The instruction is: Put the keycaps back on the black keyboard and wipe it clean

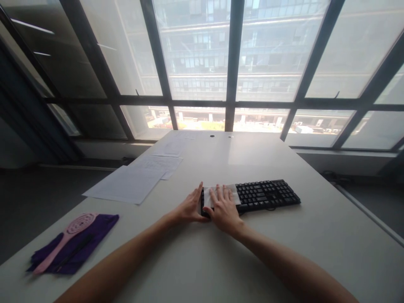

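Note:
A black computer keyboard lies on the white table, slightly right of centre. At its left end, my left hand holds the edge, its thumb along the near side and its fingers up the short side. A white tissue is spread over the left part of the keys. On top of it rests my right hand, palm down, fingers stretched and apart, thumb pointing towards the left hand. The keys under the tissue and the hand are hidden.
White paper sheets lie at the table's left side. Nearer, a pink hairbrush and a thin dark stick-like item lie on a folded purple cloth. Windows stand beyond the white table.

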Demonstrator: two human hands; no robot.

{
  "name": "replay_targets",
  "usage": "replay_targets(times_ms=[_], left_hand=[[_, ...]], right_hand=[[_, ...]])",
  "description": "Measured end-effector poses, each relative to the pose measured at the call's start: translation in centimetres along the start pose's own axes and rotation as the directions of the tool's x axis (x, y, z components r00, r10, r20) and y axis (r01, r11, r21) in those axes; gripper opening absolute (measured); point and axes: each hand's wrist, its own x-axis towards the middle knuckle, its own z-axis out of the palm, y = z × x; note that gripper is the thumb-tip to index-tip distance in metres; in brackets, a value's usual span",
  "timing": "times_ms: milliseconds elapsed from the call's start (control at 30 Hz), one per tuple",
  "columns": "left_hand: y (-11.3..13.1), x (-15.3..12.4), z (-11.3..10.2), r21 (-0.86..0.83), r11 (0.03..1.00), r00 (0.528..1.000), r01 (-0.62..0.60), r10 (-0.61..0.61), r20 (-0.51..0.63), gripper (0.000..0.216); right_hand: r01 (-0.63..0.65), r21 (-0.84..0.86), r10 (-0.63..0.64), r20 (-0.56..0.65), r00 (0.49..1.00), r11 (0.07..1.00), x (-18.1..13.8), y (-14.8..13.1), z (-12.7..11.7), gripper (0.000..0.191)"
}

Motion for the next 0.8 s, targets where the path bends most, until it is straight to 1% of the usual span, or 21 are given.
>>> replay_targets(times_ms=[100,200,300,400,467,533,600,667,800], left_hand=[[-0.6,-0.1,0.0,0.004,1.000,0.999,-0.029,0.029,0.045,0.144],[-0.8,-0.1,-0.1,-0.017,0.998,0.995,-0.058,0.059,0.079,0.136],[-0.1,0.0,-0.4,-0.032,0.999,0.998,-0.028,0.030,0.064,0.144],[1.0,0.0,-0.7,-0.051,0.998,0.999,0.030,-0.028,0.036,0.154],[1.4,0.0,-0.9,-0.067,0.997,0.999,0.048,-0.046,0.029,0.156],[1.6,0.1,-1.0,-0.074,0.996,0.998,0.054,-0.051,0.039,0.158],[1.7,0.3,-1.0,-0.059,0.996,0.996,0.065,-0.061,0.062,0.156],[1.8,0.4,-1.2,-0.041,0.996,0.994,0.084,-0.080,0.077,0.149],[2.1,0.5,-1.3,-0.027,0.993,0.990,0.112,-0.109,0.089,0.137]], right_hand=[[0.109,0.039,-0.110,0.022,0.994,0.993,0.6,-2.1,0.6,0.081],[0.162,0.060,-0.164,0.030,0.986,0.985,1.2,-2.7,0.8,0.084],[0.155,0.061,-0.158,0.043,0.987,0.986,1.7,-2.0,0.6,0.083],[0.090,0.060,-0.093,0.048,0.995,0.994,2.1,-1.2,0.3,0.083],[0.061,0.060,-0.064,0.046,0.997,0.996,2.3,-1.0,0.2,0.084],[0.079,0.065,-0.082,0.040,0.996,0.995,2.3,-1.1,0.1,0.083],[0.125,0.069,-0.127,0.033,0.991,0.990,2.2,-1.3,0.1,0.079],[0.161,0.071,-0.164,0.035,0.986,0.984,2.2,-1.4,0.1,0.076],[0.169,0.076,-0.173,0.041,0.984,0.983,2.2,-1.3,0.1,0.076]])
